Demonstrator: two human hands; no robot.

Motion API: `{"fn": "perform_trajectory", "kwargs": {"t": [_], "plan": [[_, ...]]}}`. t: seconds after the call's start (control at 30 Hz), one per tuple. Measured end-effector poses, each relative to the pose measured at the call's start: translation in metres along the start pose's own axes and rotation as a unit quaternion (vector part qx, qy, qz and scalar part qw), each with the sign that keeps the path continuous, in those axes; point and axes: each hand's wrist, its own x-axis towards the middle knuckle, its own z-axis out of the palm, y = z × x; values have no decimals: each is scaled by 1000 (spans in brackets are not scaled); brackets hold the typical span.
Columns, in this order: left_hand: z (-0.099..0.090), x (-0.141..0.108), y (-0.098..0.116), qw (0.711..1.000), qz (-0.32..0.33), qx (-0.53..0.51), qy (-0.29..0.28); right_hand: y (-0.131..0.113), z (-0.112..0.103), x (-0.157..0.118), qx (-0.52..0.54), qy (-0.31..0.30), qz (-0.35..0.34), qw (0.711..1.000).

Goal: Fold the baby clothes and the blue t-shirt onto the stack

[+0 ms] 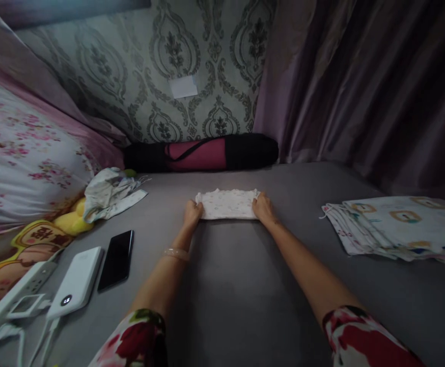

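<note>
A small white cloth [228, 205] with a faint speckled print stretches between my two hands, roughly a flat rectangle with an uneven far edge. My left hand [193, 211] is closed on its left end, thumb on top. At the right end, my right hand [262, 206] pinches the cloth the same way. Both arms reach forward over a grey sheet [230, 285]. Whether the cloth rests on the sheet or hangs just above it, I cannot tell.
Stacked printed cloths [401, 227] lie at the right. On the left are a black phone [116, 260], a white power bank [76, 281], a power strip [20, 300] with cables, a crumpled cloth [111, 191] and plush toys [35, 244]. A long black-and-pink bag [201, 154] lies along the wall.
</note>
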Motion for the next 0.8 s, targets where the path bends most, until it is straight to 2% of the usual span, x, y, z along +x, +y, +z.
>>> {"fn": "perform_trajectory", "kwargs": {"t": [0.17, 0.33, 0.4, 0.5, 0.57, 0.67, 0.73, 0.8], "plan": [[1, -19, 8, 1000, 15, 7, -12, 23, -10, -2, -14, -12, 8, 1000], [6, -42, 10, 996, 73, 35, -49, 54, -20, -24, -23, -11, 16, 1000], [5, -48, 9, 994, 76, 55, -64, 60, -26, -33, -35, -17, 24, 999], [1, -50, 8, 991, 92, 84, -51, 61, -35, -41, -73, -8, 11, 997], [-2, -50, 10, 987, 123, 99, -26, 59, -39, -42, -105, 28, -28, 994], [-2, -51, 19, 977, 181, 108, 19, 49, -33, -42, -122, 70, -122, 982], [2, -57, 30, 966, 239, 98, 23, 39, -23, -44, -108, 65, -199, 972], [10, -64, 42, 946, 314, 84, 1, 27, -11, -48, -92, 44, -279, 955]]}}
